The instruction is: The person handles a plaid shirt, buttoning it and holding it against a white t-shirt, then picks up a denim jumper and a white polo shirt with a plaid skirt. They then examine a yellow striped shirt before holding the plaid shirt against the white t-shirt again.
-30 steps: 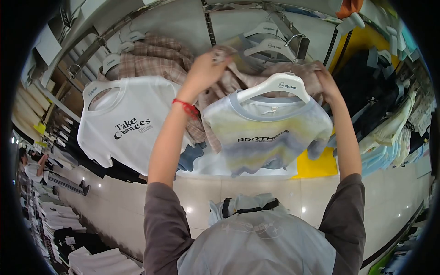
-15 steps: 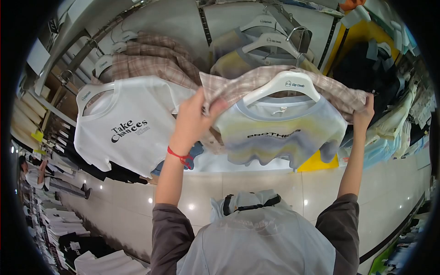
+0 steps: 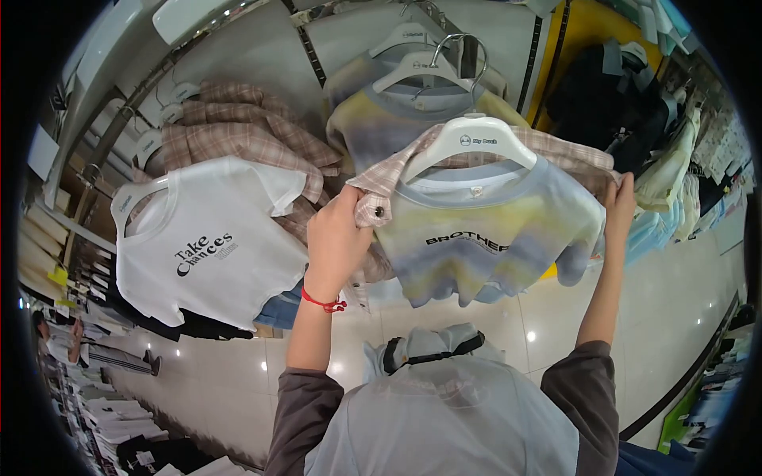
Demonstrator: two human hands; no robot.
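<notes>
In the head view a pink plaid shirt (image 3: 386, 176) with a dark button lies over the shoulders of a white hanger (image 3: 470, 144). My left hand (image 3: 336, 238) is closed on its left front edge. On the opposite side, my right hand (image 3: 619, 208) pinches the plaid fabric near the shoulder. Between my hands hangs a yellow, blue and grey tie-dye T-shirt (image 3: 496, 208) with dark lettering, on the same hanger. My fingertips are partly hidden by the cloth.
To the left hangs a white T-shirt (image 3: 210, 238) reading "Take Chances", with plaid shirts (image 3: 238, 127) behind it. More tie-dye T-shirts (image 3: 432, 111) hang behind the hanger. Black garments (image 3: 599, 99) are at right. A person (image 3: 103, 353) stands far left on the tiled floor.
The plaid shirt's left front has been drawn down and outward by my left hand, showing its button. The hanger and T-shirt have shifted slightly left as the view moved.
</notes>
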